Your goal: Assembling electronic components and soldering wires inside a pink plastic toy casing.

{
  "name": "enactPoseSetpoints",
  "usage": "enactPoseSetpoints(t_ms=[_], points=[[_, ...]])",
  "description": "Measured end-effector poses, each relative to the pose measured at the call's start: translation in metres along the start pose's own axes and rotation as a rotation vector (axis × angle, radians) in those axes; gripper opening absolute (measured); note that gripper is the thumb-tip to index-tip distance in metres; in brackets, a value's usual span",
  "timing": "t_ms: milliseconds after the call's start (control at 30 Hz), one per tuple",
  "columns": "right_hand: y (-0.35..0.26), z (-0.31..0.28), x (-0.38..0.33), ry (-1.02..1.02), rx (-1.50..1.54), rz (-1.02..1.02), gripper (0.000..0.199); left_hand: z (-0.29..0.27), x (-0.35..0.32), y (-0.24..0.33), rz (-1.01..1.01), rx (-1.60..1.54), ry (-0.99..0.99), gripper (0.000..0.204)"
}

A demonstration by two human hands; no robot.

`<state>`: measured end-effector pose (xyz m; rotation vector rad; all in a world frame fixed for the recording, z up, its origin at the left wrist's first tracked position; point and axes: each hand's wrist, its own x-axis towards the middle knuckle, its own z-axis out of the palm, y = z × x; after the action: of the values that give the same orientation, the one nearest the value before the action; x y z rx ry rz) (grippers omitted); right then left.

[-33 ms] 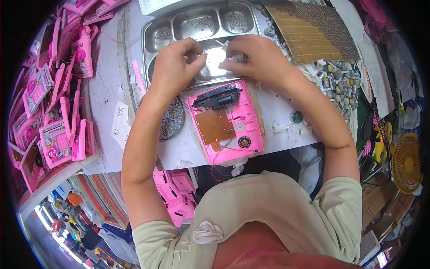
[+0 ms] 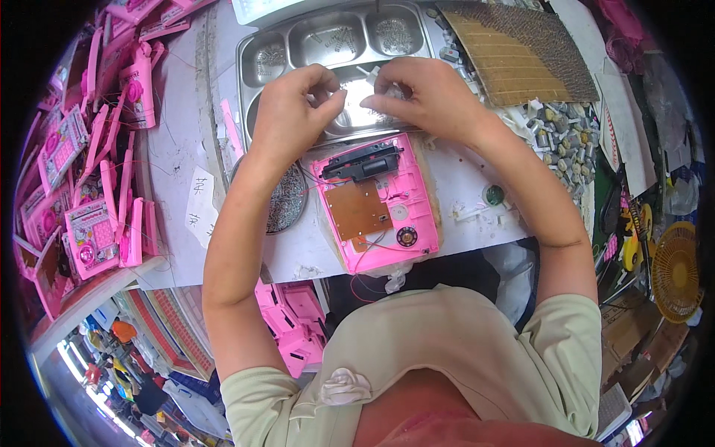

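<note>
Both my hands hover over the large front compartment of a steel divided tray (image 2: pixel 350 136), which holds small metal pieces. My left hand (image 2: pixel 287 108) is closed, thumb and index finger bent toward each other; anything between them is too small to make out. My right hand (image 2: pixel 428 97) is also closed, with its fingers curled and its fingertips partly hidden. A small white piece (image 2: pixel 366 72) shows beside its index finger; I cannot tell if it is held. Nearer to me lies an opened pink plastic case (image 2: pixel 421 201) with a brown circuit board (image 2: pixel 354 210), a black mechanism (image 2: pixel 365 165) and wires.
Pink cases (image 2: pixel 89 231) are heaped at the left. A round dish of small grains (image 2: pixel 287 201) sits beside my left forearm. To the right are many small metal-and-white parts (image 2: pixel 558 138), a corrugated cardboard sheet (image 2: pixel 514 56) and a green roll (image 2: pixel 492 195). More pink shells (image 2: pixel 290 320) lie below the table edge.
My right thumb has lifted slightly and shifted a little to the left. The left hand and the pink case look unchanged.
</note>
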<state>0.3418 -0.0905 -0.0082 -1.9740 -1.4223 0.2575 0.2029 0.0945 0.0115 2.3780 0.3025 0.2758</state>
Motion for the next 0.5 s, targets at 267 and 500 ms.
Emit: enactPoseSetpoints(t_ms=[267,500], points=[[-0.006,0.001,0.013,-0.098,0.415,-0.004,0.031,-0.014,-0.011,0.001,-0.336,-0.776,-0.241,0.018],[-0.01,0.009,0.001,0.154,0.045,-0.117,0.021,-0.016,-0.027,-0.009,-0.344,-0.789,-0.141,0.019]])
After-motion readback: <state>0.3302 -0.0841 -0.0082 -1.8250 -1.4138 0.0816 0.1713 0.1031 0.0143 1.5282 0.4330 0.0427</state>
